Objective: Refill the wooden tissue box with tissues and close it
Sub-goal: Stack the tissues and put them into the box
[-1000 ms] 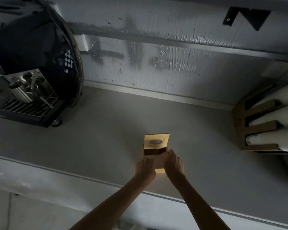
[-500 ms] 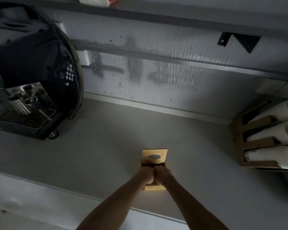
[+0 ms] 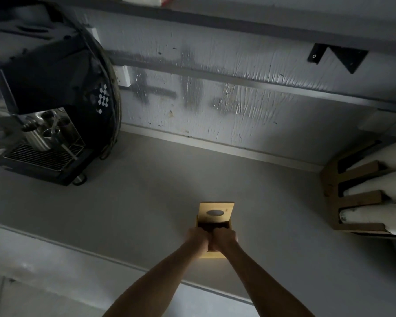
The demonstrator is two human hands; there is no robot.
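Observation:
A small wooden tissue box (image 3: 212, 254) stands on the grey counter (image 3: 146, 202) near its front edge. Its sliding lid (image 3: 216, 212), with a dark oval slot, is pushed toward the wall and leaves a dark opening. My left hand (image 3: 198, 237) and my right hand (image 3: 223, 239) sit side by side on top of the box, knuckles touching, fingers curled down into the opening. What the fingers hold inside is hidden; no tissues show.
A black espresso machine (image 3: 50, 106) with a metal drip tray fills the left. At the right edge a wooden rack (image 3: 357, 200) holds white rolls lying on their sides. A shelf with a black bracket (image 3: 338, 57) runs along the wall above.
My hands came together from the box's sides onto its top and curled into the opening. The view has tilted upward a little.

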